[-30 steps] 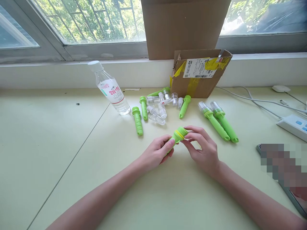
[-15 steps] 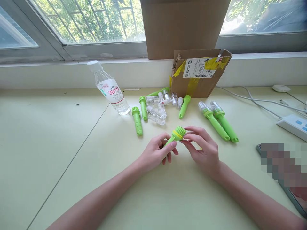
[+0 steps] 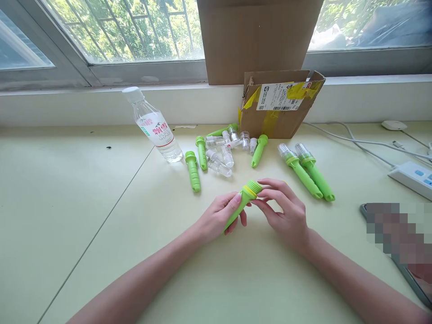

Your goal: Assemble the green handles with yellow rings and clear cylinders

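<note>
A green handle (image 3: 241, 205) with a threaded head and a yellow ring is held over the table, tilted up to the right. My left hand (image 3: 222, 213) is closed around its shaft, thumb on top. The fingertips of my right hand (image 3: 285, 209) pinch the side of the threaded head near the yellow ring. Beyond them lie loose green handles, among them one at the left (image 3: 193, 173) and one near the box (image 3: 259, 151), with several clear plastic pieces (image 3: 219, 166) between. Two green handles with clear tops (image 3: 301, 173) lie side by side at the right.
A water bottle (image 3: 158, 128) stands at the back left. An open cardboard box (image 3: 270, 118) stands by the window ledge. White cables (image 3: 357, 140), a power strip (image 3: 411, 178) and a phone with a blurred screen (image 3: 410, 279) are on the right.
My left hand has shifted slightly down and left along the handle, and more of the shaft shows. My right hand stays at the threaded head, nearly unmoved.
</note>
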`<state>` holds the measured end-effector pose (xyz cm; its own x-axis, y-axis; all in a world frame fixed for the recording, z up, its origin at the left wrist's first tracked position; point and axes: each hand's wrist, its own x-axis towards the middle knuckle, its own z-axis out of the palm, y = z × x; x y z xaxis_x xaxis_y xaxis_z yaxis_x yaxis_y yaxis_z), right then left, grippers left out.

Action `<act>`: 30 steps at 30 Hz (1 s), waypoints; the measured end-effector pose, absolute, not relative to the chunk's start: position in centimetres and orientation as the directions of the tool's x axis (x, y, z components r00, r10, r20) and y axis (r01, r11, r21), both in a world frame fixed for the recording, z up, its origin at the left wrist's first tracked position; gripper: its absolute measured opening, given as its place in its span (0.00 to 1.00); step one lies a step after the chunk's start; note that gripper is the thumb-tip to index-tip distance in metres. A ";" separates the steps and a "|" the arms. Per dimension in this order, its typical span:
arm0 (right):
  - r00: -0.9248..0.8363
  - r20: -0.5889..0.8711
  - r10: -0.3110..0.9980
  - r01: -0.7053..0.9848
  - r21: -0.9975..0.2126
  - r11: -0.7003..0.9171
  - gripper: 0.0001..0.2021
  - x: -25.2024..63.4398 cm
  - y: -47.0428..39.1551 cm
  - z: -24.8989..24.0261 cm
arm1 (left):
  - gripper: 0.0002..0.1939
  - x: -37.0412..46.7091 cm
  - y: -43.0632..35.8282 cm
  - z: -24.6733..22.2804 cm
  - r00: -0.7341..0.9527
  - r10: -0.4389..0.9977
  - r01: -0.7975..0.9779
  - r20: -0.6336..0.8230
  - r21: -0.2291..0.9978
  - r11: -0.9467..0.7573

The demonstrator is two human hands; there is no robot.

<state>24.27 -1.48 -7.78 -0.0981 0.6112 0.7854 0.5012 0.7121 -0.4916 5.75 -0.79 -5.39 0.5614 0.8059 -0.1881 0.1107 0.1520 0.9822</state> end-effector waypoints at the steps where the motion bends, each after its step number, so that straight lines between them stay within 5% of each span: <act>1: -0.098 0.786 0.610 0.501 -0.490 0.713 0.11 24.3 -1.5 -7.7 | 0.22 5.7 -0.8 -5.4 0.561 0.805 0.110 -0.192 0.981 0.158; 30: -0.095 0.800 0.592 0.596 -0.431 0.678 0.07 24.5 -1.3 -8.0 | 0.23 5.5 -0.7 -5.1 0.594 0.774 0.096 -0.219 0.975 0.202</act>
<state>24.51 -1.31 -8.05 -0.0955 0.5925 0.7999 0.5958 0.6777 -0.4309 5.54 -0.73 -5.06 0.5945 0.7738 -0.2186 0.0955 0.2020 0.9747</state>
